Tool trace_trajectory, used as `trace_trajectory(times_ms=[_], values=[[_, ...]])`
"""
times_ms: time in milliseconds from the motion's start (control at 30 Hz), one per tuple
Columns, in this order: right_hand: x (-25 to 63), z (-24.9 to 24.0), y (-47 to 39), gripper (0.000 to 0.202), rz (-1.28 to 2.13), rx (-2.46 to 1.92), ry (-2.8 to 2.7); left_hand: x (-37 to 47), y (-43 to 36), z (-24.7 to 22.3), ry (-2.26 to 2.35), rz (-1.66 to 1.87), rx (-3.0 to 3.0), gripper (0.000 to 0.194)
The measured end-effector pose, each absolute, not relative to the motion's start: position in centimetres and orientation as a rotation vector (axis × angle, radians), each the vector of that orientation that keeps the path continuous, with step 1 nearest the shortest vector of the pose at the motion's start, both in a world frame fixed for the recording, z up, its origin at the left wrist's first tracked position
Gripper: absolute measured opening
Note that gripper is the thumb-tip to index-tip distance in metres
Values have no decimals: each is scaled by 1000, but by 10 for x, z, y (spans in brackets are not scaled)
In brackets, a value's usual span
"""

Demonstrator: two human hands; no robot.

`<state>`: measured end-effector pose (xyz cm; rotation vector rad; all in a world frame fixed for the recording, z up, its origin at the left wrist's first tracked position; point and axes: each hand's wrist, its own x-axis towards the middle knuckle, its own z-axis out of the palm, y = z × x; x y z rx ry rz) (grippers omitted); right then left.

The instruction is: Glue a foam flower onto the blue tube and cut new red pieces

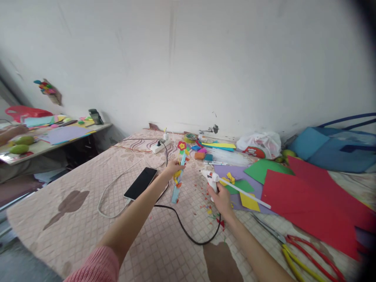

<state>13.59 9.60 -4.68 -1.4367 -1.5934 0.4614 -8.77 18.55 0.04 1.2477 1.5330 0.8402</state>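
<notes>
My left hand is closed on a light blue strip decorated with small coloured pieces, held upright above the table. At its top sits a red flower with a yellow middle and green leaf shapes. In my right hand is a white hot glue gun, its nozzle pointing left toward the strip but apart from it. A long white glue stick sticks out of the gun's back. The gun's black cord loops over the tablecloth.
A phone with a white cable lies left, near a power strip. Red sheets, a purple sheet and scissors lie right. A blue bag stands behind. Another person's hand shows at the left table.
</notes>
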Motion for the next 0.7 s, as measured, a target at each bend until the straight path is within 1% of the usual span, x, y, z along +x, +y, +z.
trace_trajectory(times_ms=[167,367,533,700], values=[[136,-45,95,33,476,-1442,-1591,-89,184,-7,1585,688,1269,32],[136,-47,96,32,491,-1454,-1582,-92,185,-9,1627,580,1300,32],[136,-46,96,31,506,-1449,-1582,-92,186,-7,1652,562,1309,33],[135,-45,94,30,515,-1447,-1582,-93,187,-6,1658,630,1262,34]])
